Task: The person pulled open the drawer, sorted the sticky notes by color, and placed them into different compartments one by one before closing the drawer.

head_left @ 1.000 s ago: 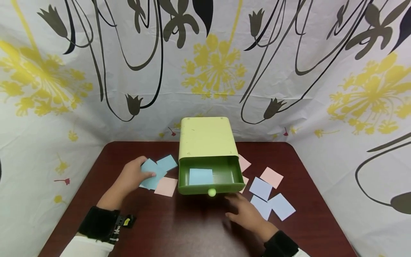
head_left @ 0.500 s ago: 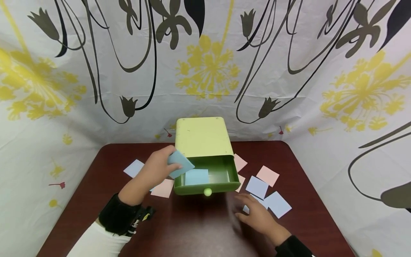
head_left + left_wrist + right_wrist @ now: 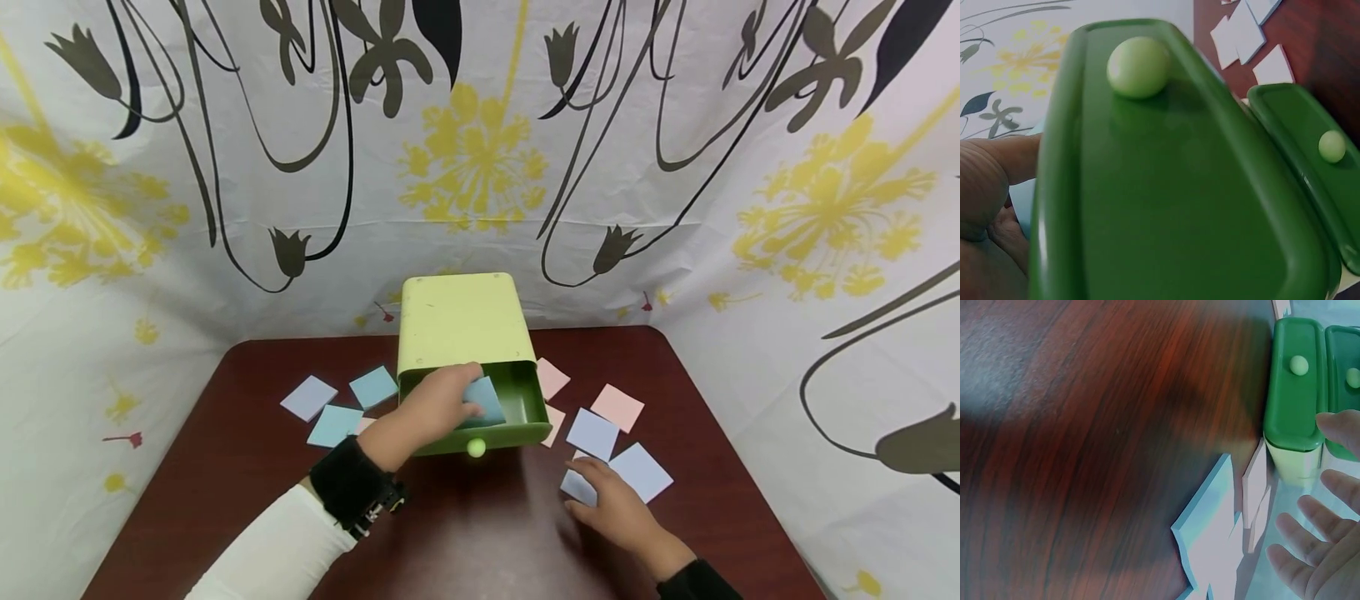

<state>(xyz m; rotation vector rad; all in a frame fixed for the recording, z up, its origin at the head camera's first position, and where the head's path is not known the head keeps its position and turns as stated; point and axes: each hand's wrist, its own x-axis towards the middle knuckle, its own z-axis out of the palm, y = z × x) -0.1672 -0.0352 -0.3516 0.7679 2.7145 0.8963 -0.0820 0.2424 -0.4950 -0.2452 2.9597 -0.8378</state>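
My left hand [image 3: 431, 408] pinches a blue sticky note pad [image 3: 486, 402] between thumb and fingers, over the pulled-out green drawer [image 3: 517, 434]. In the left wrist view the drawer front with its round knob [image 3: 1139, 67] covers most of the hand [image 3: 988, 206] and the blue pad [image 3: 1020, 203]. Another blue pad in the drawer is largely hidden by this hand. My right hand [image 3: 622, 510] hovers beside a lavender pad [image 3: 580, 485] at the right, holding nothing; in the right wrist view its fingers [image 3: 1304, 534] are spread and loosely bent.
The pale yellow cabinet [image 3: 467, 321] stands at the table's back; a lower drawer [image 3: 1310, 156] is closed. Left of it lie blue pads [image 3: 373, 387] and a lavender one [image 3: 309, 398]. Pink pads [image 3: 617, 407] and lavender pads [image 3: 641, 472] lie right. A patterned cloth [image 3: 480, 242] hangs behind.
My left hand has lifted the blue pad from the left of the table and carried it right, over the open drawer. My right hand has shifted slightly right, still holding nothing.
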